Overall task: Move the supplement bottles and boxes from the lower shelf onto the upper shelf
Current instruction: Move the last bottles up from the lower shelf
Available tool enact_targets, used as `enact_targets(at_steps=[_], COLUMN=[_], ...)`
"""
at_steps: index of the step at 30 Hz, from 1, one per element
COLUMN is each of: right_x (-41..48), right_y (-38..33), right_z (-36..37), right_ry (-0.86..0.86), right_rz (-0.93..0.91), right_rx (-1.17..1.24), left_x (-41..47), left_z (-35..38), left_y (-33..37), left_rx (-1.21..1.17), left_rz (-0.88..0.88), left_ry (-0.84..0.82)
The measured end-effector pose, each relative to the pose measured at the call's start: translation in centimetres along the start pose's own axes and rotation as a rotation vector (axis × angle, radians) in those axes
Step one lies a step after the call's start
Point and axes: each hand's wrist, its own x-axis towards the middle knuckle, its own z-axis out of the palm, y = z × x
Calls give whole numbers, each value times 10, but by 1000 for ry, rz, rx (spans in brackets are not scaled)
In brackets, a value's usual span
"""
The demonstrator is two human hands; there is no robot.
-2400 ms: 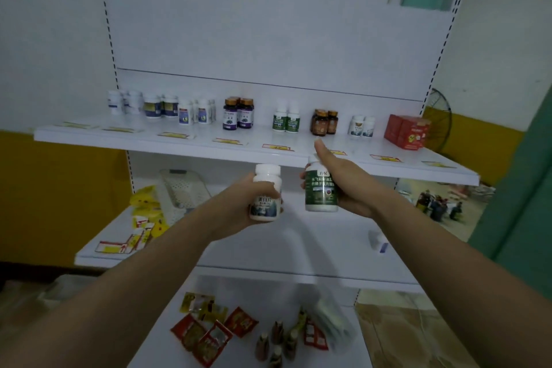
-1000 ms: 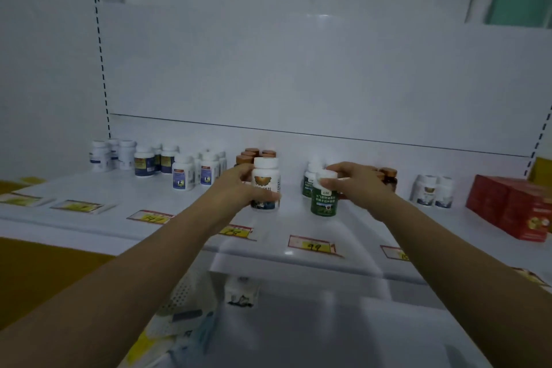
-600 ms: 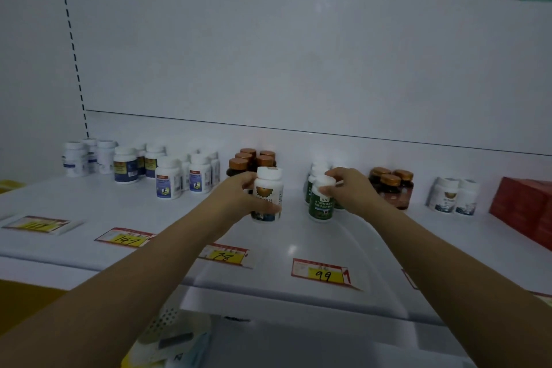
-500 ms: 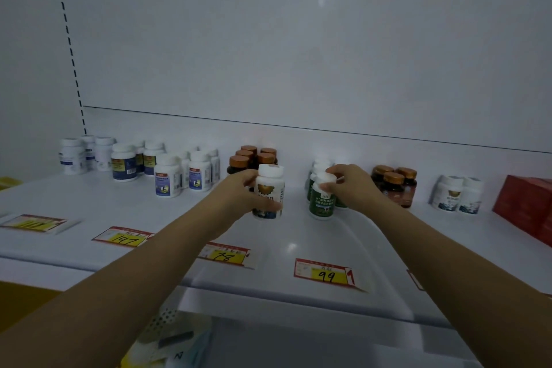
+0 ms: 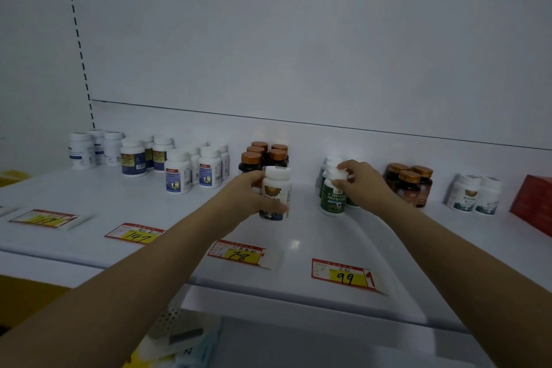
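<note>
White upper shelf (image 5: 89, 203) carries bottle rows. Left hand (image 5: 248, 193), arm extended toward 1 o'clock, fingers wrapped around white bottle (image 5: 276, 193) standing on shelf. Right hand (image 5: 363, 185), toward 11 o'clock, fingertips pinch green bottle (image 5: 333, 197) cap.

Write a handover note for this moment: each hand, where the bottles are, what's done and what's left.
Left hand: grip around the white bottle, standing on the upper shelf before the amber-capped bottles.
Right hand: fingers on the cap of the green bottle, set before its matching bottles.
Done: both bottles are up.
Left: release both, then check the lower shelf, which is mostly out of view.
</note>
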Motion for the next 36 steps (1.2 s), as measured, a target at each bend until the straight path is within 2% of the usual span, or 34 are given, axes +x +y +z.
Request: enact_targets(at_steps=[5,9,16,21,26,31,36], right_x=[0,0,-7,-14,-20,-28,-53], right_y=[-3,-19,-102,-179,-232,-261,-263], right_z=[-2,-9,-6,20,72,109,109], right_ry=[-38,36,65,-92,-289,-354,-377], right_rz=[25,-8,-291,-380,-448,-361,-165], right_rx=[-21,-75,-17,105,-76,-159,112], left_x=[-5,-14,-42,-65,-79,-75,-46], left_z=[-13,-30,-78,-139,-206,-252,-240], left_y=[-7,-9,-15,-26,-48,-61,-56], left_rx=[17,26,3,24,89,142,111], left_rz=[-11,-27,-26,-48,-79,-49,37], left_ry=[23,99,233,348,459,385,138])
